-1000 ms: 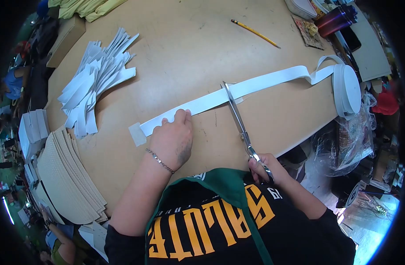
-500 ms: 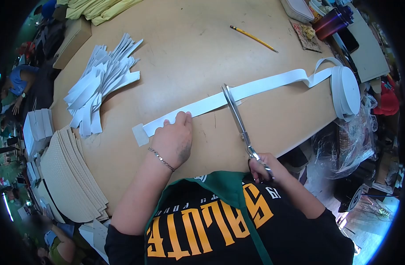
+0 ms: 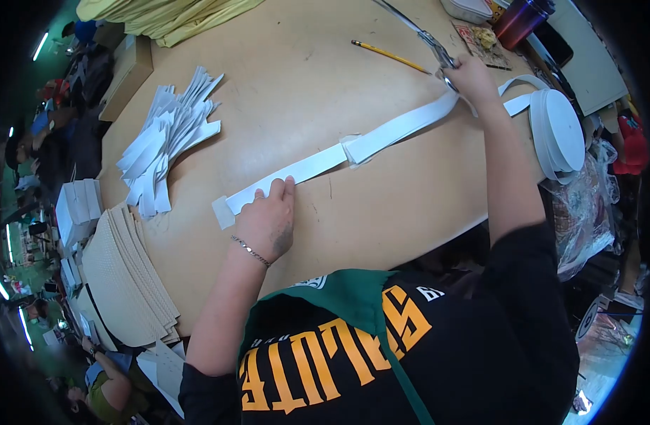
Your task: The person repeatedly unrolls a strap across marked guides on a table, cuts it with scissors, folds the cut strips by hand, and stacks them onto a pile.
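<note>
My left hand [image 3: 267, 216] lies with fingers spread on a cut white strip [image 3: 311, 167], near the tape piece [image 3: 224, 212] at its left end. My right hand [image 3: 472, 78] is closed round the handles of the metal scissors [image 3: 432, 47], whose blades point up and left past the frame's top edge. Just beside the cut strip begins the longer white band [image 3: 403, 127], which runs up under my right hand. Its roll [image 3: 557, 130] stands at the table's right edge. A small gap parts strip and band at a second tape piece.
A heap of cut white strips [image 3: 170, 138] lies at the left, above stacked beige sheets [image 3: 127, 283]. Yellow cloth [image 3: 162, 15] is at the top. A pencil [image 3: 391, 57], a dark bottle [image 3: 523, 21] and a phone [image 3: 554, 44] lie toward the upper right.
The scissors and my right hand have swung up and to the right, across the band. The band now shows a cut near the middle tape. My left hand stays on the strip.
</note>
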A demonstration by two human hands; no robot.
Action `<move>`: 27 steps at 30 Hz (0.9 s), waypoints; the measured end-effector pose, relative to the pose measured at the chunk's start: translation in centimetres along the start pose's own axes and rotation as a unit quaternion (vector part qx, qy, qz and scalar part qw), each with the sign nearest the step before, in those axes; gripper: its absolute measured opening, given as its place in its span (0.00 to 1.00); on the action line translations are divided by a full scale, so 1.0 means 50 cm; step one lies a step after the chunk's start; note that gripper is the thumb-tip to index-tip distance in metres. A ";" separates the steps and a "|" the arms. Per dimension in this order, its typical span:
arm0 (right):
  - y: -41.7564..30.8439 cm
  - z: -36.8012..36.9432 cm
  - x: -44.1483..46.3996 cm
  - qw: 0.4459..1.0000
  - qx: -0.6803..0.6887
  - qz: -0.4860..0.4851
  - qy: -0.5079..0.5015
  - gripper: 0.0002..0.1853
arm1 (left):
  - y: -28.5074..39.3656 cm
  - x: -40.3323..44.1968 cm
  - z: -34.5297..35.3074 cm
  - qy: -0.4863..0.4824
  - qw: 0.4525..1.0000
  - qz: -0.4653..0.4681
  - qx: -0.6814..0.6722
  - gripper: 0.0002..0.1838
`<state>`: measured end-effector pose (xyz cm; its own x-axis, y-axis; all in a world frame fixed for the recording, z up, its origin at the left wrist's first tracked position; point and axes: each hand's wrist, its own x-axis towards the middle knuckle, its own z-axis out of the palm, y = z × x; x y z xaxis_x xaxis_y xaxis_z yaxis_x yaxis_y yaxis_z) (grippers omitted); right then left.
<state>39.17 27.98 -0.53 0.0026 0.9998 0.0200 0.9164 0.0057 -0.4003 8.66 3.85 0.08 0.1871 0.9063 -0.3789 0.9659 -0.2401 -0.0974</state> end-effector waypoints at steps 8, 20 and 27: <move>-0.034 0.056 -0.060 0.929 -0.084 -0.284 0.223 0.18 | 0.007 0.000 -0.002 -0.007 1.000 -0.020 -0.008 0.31; -0.120 0.148 -0.348 0.917 0.008 -0.400 -0.002 0.28 | 0.008 -0.002 -0.013 -0.009 1.000 -0.024 -0.012 0.30; -0.126 0.148 -0.347 0.926 -0.004 -0.375 -0.030 0.28 | 0.004 0.000 -0.008 -0.008 1.000 -0.019 -0.015 0.31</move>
<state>30.38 10.75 -5.11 -0.6582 0.7138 0.2394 0.6540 0.6996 -0.2878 8.93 3.92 0.43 0.1481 0.9089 -0.3899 0.9770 -0.1956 -0.0850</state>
